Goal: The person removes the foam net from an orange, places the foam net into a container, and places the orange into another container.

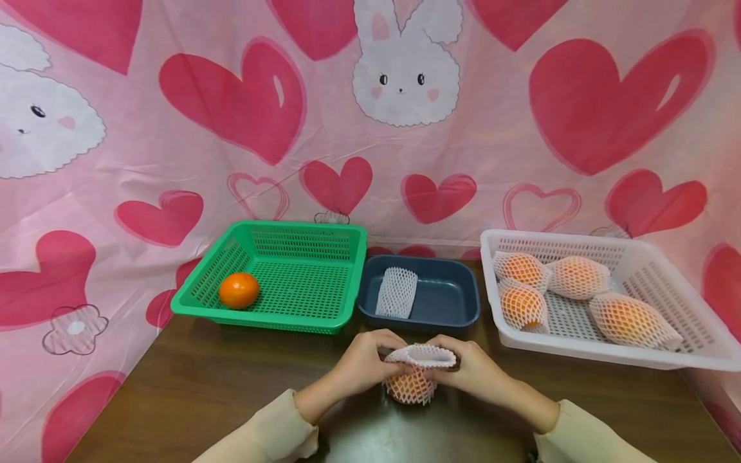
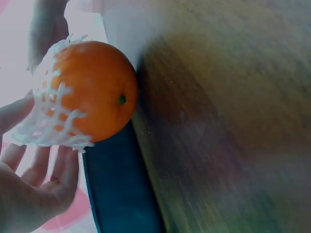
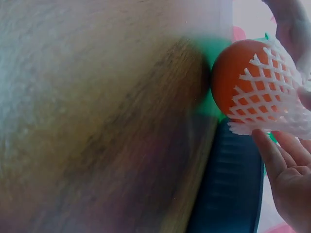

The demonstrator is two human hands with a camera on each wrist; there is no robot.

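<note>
In the head view an orange sits on the table, partly inside a white foam net sleeve. The left hand pinches the sleeve's left side, and the right hand pinches its right side. The sleeve's rim stands open above the fruit. In the left wrist view the bare lower part of the orange, with its green stem spot, sticks out of the netting. From the right wrist view, the net covers the side of the orange nearer the fingers.
A green basket at left holds one bare orange. Behind the hands, a dark blue tray holds a flat foam sleeve. At right, a white basket contains several sleeved fruits. A patterned cloth hangs behind.
</note>
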